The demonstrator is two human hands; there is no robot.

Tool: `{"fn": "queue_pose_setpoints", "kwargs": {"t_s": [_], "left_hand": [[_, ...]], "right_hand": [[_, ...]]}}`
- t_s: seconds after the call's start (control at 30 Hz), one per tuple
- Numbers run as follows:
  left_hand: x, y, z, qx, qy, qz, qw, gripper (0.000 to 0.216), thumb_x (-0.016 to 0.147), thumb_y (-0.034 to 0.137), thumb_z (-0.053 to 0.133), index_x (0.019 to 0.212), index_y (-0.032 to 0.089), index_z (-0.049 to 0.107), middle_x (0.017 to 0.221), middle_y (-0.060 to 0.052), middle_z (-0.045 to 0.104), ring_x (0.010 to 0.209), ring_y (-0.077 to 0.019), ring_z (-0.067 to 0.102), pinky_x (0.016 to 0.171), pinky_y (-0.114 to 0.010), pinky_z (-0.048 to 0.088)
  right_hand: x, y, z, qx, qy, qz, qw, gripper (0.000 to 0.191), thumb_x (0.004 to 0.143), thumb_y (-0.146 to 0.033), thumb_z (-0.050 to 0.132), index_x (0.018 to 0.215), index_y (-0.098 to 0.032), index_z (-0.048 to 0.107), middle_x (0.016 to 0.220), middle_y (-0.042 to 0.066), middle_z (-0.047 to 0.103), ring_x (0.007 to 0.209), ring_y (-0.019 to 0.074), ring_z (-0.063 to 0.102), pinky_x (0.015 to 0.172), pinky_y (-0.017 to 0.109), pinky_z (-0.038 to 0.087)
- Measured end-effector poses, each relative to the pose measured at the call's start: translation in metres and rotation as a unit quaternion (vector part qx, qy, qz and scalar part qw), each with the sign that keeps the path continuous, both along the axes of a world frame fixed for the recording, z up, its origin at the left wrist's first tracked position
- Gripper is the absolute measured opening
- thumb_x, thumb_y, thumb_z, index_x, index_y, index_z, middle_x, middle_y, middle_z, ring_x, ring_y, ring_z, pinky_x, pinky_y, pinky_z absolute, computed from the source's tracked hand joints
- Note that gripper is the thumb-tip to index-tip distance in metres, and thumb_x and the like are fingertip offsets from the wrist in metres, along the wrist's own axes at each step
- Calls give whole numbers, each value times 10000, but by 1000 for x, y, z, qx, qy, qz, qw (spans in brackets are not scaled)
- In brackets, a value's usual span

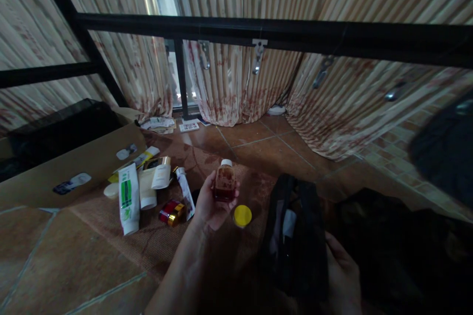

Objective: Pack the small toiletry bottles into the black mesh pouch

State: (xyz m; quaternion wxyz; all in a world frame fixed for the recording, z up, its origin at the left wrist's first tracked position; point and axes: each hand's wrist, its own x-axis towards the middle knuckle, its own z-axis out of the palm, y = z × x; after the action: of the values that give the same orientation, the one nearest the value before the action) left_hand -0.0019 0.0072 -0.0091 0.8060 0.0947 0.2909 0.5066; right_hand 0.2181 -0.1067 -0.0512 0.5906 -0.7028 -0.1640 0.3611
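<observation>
My left hand (210, 204) is raised over the brown mat and grips a small bottle (224, 182) of reddish-brown liquid with a white cap, held upright. A yellow round lid (242, 215) lies on the mat just right of that hand. My right hand (342, 275) sits low at the bottom right, its fingers curled on the edge of a black open bag (295, 236). Left of the bottle lie several cosmetic tubes, among them a white and green tube (127, 199), plus a small red and gold jar (170, 211).
A brown woven mat (155, 246) covers the tiled floor. A cardboard sheet (55, 172) with two small packets lies at the left, and dark fabric beyond it. A black metal rail (281, 32) crosses in front of striped curtains. Papers (158, 123) lie by the curtain.
</observation>
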Motion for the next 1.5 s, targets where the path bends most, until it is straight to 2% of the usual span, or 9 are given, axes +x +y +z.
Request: {"fn": "queue_pose_setpoints", "kwargs": {"t_s": [0.13,0.23,0.47,0.7,0.87,1.03,1.2,1.3,1.5], "left_hand": [[1,-10,11,121,-54,24,991,344,822,415,478,991,144,603,891,-87,662,735,-179,626,564,-266,499],[2,-16,14,179,-73,9,981,372,788,436,516,964,126,620,906,-105,664,716,-194,622,523,-273,484],[3,-4,5,38,-43,44,997,240,806,374,536,900,170,621,830,-50,674,741,-178,640,575,-266,496],[3,-16,9,160,-60,44,984,365,782,472,527,903,144,632,826,-91,665,702,-187,622,525,-265,481],[6,-7,5,40,-29,76,996,246,797,400,553,888,182,624,817,-49,665,685,-155,618,582,-271,495],[5,-8,10,84,-51,33,995,394,805,484,506,956,140,625,849,-99,663,696,-174,620,543,-266,489],[5,-5,5,22,-41,65,997,248,805,395,545,878,173,628,824,-53,672,696,-153,627,587,-265,504],[3,-4,4,43,-54,23,997,329,805,449,520,909,154,626,823,-85,671,647,-160,617,559,-274,498],[3,-5,4,49,-60,30,997,302,818,411,506,892,144,627,811,-95,670,648,-158,616,572,-273,505]], "right_hand": [[-1,0,2,8,-3,18,1000,512,505,-516,744,870,-164,669,646,16,675,540,164,594,450,230,455],[-2,0,3,15,-14,17,1000,512,513,-518,741,869,-157,674,635,20,676,522,156,587,452,228,451],[-1,-1,-1,38,-35,12,999,490,534,-508,731,852,-139,686,617,25,670,505,149,579,454,231,443],[0,0,-1,30,-25,11,999,470,525,-485,741,847,-146,688,620,18,665,487,134,565,439,218,432],[-3,0,4,27,-24,11,999,468,519,-490,740,831,-146,684,598,10,652,481,134,557,434,222,425],[-2,0,3,11,17,3,1000,460,486,-462,758,826,-165,668,624,-10,650,503,127,557,443,213,433],[-1,0,-1,17,23,4,1000,448,503,-435,755,847,-163,664,622,-13,646,495,120,552,436,204,431],[-2,0,0,24,18,3,1000,446,513,-445,751,840,-155,666,609,-6,645,481,123,552,431,210,431],[-4,-1,2,34,-19,13,999,457,525,-487,742,827,-151,674,590,3,650,474,126,548,432,214,424]]}}
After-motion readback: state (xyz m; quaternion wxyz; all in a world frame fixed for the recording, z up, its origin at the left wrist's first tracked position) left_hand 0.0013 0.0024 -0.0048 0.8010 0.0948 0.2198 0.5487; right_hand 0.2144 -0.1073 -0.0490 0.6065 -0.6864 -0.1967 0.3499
